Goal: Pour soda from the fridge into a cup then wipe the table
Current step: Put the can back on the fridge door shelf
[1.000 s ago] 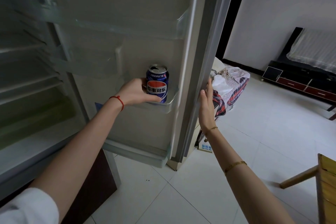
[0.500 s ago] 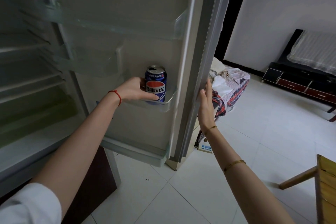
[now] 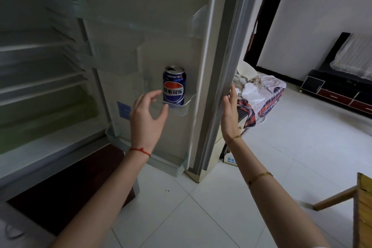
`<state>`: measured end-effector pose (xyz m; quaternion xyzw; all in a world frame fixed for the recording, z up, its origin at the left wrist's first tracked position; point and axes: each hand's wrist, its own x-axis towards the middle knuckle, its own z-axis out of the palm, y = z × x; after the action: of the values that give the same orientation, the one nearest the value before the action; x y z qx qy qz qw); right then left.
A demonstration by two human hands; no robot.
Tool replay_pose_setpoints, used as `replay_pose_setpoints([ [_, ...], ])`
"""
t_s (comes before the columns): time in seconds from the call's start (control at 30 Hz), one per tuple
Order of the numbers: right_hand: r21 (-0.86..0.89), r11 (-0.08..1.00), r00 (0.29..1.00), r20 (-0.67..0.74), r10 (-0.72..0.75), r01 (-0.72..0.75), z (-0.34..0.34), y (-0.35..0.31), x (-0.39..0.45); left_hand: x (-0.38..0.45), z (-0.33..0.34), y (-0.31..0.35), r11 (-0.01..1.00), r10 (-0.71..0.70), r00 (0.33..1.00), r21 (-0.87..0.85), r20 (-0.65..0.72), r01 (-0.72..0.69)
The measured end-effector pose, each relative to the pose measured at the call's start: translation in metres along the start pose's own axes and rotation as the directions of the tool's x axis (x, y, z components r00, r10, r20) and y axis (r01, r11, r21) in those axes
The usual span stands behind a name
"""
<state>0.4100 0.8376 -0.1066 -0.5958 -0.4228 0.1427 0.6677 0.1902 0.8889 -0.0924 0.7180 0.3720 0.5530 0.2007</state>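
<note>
A blue soda can (image 3: pixel 174 84) with a red, white and blue logo stands upright in the clear door shelf (image 3: pixel 186 104) of the open fridge door (image 3: pixel 161 36). Its top looks opened. My left hand (image 3: pixel 148 111) hovers just left of and below the can, fingers spread and loosely curved, holding nothing and apart from the can. My right hand (image 3: pixel 230 110) lies flat with straight fingers against the outer edge of the fridge door. No cup or table top is in view.
The fridge interior (image 3: pixel 40 78) with bare shelves is at left. A pile of clothes (image 3: pixel 259 96) lies behind the door. A dark low cabinet (image 3: pixel 338 90) lines the far right wall. A wooden furniture edge (image 3: pixel 362 211) juts in at bottom right over white floor tiles.
My left hand gripped the can in the door shelf earlier; now it has let go and drawn back, fingers spread. The can stays in the shelf. The right hand stays on the door edge.
</note>
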Motion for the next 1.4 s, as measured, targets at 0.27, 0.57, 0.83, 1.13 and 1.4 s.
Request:
replay_pose_setpoints([
  [0.27, -0.005, 1.000, 0.999, 0.041, -0.008, 0.008, -0.001, -0.015, -0.042, -0.075, 0.010, 0.028, 0.986, -0.070, 0.973, -0.131, 0.221, 0.101],
  [0.57, 0.055, 0.997, 0.998, 0.023, -0.050, 0.049, -0.003, -0.018, -0.083, -0.115, 0.011, 0.038, 0.992, -0.051, 0.970, -0.101, 0.237, 0.077],
  [0.83, 0.256, 0.960, 0.993, -0.051, -0.105, 0.114, -0.001, -0.033, -0.102, -0.137, -0.001, 0.034, 0.998, -0.019, 0.995, -0.053, 0.101, 0.025],
  [1.13, 0.359, 0.924, 0.974, 0.127, -0.188, 0.131, 0.019, -0.051, -0.116, -0.162, -0.031, 0.026, 0.999, 0.050, 0.988, 0.020, -0.149, -0.047],
  [1.4, 0.401, 0.866, 0.890, 0.211, -0.403, 0.297, 0.067, -0.073, -0.136, -0.176, -0.069, 0.014, 0.993, 0.025, 0.961, 0.122, -0.276, 0.009],
])
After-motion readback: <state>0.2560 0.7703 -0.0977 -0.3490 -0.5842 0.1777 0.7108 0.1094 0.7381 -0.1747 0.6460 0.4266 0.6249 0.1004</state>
